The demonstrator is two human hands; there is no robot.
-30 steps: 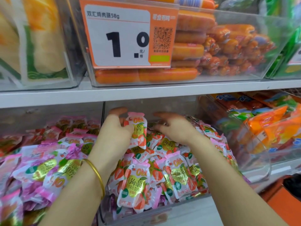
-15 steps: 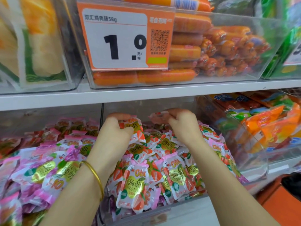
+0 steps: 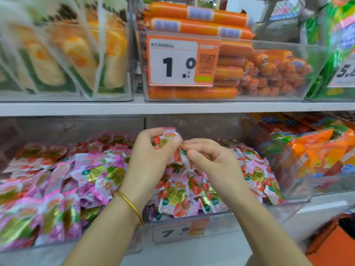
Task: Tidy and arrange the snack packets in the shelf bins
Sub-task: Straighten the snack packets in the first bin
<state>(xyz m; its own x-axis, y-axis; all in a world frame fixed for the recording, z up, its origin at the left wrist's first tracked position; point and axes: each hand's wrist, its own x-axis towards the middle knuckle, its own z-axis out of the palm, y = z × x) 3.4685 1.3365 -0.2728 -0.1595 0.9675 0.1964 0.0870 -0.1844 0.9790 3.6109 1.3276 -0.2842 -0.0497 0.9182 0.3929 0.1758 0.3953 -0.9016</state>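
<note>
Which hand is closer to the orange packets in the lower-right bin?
Right. The right hand lies between the left hand and the orange packets, which are off to its right. The left hand, gripping a strawberry packet, is farther left.

I see a white upper shelf (image 3: 172, 108) carrying three clear bins side by side: a cake bin (image 3: 123, 96) on the left, a sausage bin (image 3: 317, 60) in the middle with a 1.0 price tag (image 3: 172, 62) on its front, and a green-pack bin (image 3: 322, 93) on the right. The lower shelf (image 3: 192, 254) carries a pink-packet bin (image 3: 76, 244), a strawberry-packet bin (image 3: 240, 219) and an orange-packet bin (image 3: 295, 189).
</note>
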